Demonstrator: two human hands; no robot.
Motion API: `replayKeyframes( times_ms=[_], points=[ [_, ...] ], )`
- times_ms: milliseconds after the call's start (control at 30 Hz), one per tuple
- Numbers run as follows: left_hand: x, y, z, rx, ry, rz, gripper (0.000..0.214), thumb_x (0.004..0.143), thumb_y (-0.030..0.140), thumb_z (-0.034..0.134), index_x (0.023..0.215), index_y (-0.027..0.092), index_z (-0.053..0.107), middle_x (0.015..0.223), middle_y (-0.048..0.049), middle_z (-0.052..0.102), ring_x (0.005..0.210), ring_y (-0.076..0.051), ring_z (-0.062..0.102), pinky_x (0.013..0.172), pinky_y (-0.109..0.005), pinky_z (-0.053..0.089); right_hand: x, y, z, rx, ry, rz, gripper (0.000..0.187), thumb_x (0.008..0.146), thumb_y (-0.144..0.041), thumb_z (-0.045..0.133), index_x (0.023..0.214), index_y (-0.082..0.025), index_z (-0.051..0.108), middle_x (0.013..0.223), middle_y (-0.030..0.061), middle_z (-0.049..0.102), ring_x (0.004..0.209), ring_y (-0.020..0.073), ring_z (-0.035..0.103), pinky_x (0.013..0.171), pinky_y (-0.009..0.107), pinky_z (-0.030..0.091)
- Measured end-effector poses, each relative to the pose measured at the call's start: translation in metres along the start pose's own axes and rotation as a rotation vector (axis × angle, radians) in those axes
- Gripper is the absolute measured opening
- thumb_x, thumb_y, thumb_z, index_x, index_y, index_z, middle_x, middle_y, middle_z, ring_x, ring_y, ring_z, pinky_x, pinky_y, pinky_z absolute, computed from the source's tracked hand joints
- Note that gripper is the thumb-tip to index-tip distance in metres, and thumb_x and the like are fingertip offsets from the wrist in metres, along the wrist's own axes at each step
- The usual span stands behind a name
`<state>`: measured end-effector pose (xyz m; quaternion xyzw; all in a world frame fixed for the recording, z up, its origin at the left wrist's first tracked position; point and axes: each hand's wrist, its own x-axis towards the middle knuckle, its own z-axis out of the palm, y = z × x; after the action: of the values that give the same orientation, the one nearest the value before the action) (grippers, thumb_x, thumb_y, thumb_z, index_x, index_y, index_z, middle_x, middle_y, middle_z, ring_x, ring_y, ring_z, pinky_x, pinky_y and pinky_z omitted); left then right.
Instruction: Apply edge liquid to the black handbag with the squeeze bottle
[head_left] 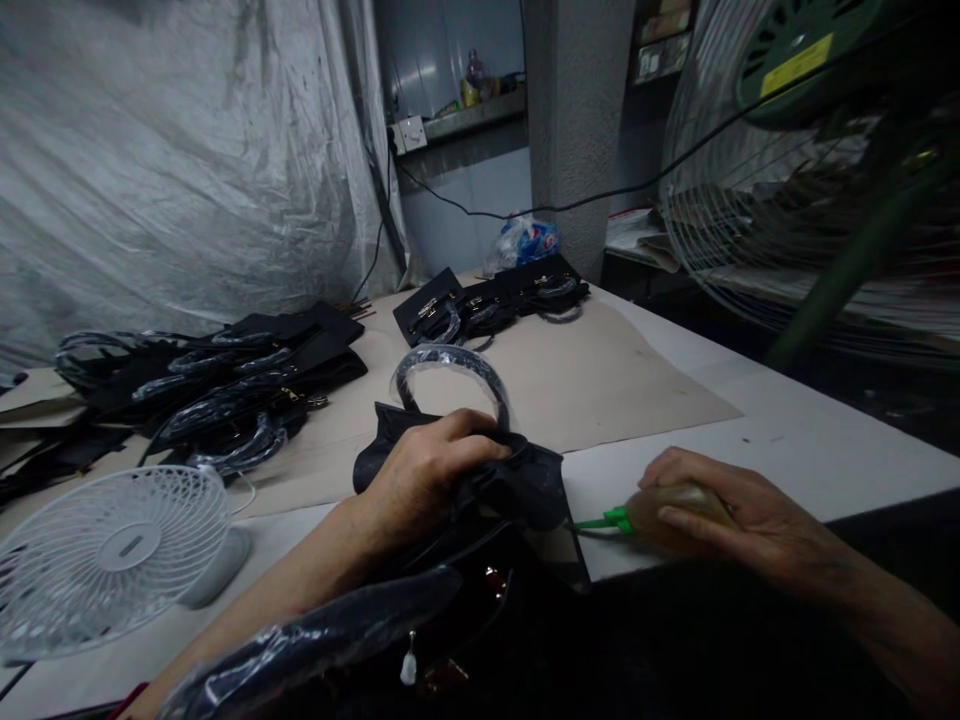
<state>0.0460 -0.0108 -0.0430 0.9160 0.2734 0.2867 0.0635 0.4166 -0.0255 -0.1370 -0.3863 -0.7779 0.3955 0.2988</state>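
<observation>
— Plastic-wrapped handle [315, 640] lies closest of all, low and to the left of the left hand, running across the dark lap area. Does it belong to the bag being worked on?

— Probably; it seems joined to the black bag [480, 490] that the left hand [420, 475] presses down on. That hand is closed over the bag's top edge, just below the second wrapped handle [450, 385], which stands up in a loop beyond the knuckles.

— And the right hand?

— The right hand [720, 510] is wrapped around a rounded brownish tool grip [675, 505]; a green tip [604, 521] sticks out toward the bag's right side and looks to be touching it or just beside it. The two hands are well apart, bag between them.

— How far along does the work seem?

— Judging by the piles, a fair share is through. A big heap of black bags [217, 385] sits beyond and left of the left hand, and a smaller row of bags [495, 295] lies farther out, straight ahead. Which are finished and which are waiting cannot be told from here. The one in hand looks mid-step.

— Any containers?

— A crumpled plastic bag [525, 240] far beyond the hands, with something blue inside; its contents are unclear. The black bag's own interior is hidden.

— Anything else?

— A small white fan [112, 560] left of the left forearm, and a large fan [810, 170] off beyond the right hand.
</observation>
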Motion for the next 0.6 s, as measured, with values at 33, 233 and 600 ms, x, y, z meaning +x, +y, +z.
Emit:
replayKeyframes(
  times_ms=[33,233,600],
  points=[
    [0.0,0.0,0.0,0.001,-0.002,0.0,0.018,0.106,0.032,0.062,0.119,0.022,0.07,0.121,-0.0101,0.067,0.1,-0.022,0.071,0.082,-0.031,0.06,-0.001,-0.002,0.0,0.022,-0.015,0.0,0.032,0.105,-0.053,0.057,0.1,-0.023,0.068,0.101,0.0064,0.067,0.09,0.0239,0.066,0.078,0.036,0.052],
    [0.0,0.001,-0.001,0.012,-0.001,0.006,0.018,0.107,0.032,0.061,0.119,0.022,0.069,0.122,-0.0097,0.066,0.101,-0.022,0.071,0.082,-0.031,0.059,0.003,0.001,0.007,-0.018,0.09,-0.029,0.032,0.102,-0.054,0.061,0.1,-0.023,0.07,0.099,0.0069,0.068,0.085,0.0232,0.066,0.075,0.036,0.053],
    [-0.001,0.002,0.0,0.01,-0.009,0.002,0.019,0.108,0.035,0.059,0.12,0.023,0.069,0.122,-0.0088,0.066,0.102,-0.022,0.071,0.083,-0.03,0.058,0.006,0.006,0.008,-0.073,0.139,-0.069,0.026,0.099,-0.051,0.065,0.1,-0.026,0.071,0.098,0.0051,0.07,0.083,0.0242,0.068,0.071,0.037,0.056]
  ],
)
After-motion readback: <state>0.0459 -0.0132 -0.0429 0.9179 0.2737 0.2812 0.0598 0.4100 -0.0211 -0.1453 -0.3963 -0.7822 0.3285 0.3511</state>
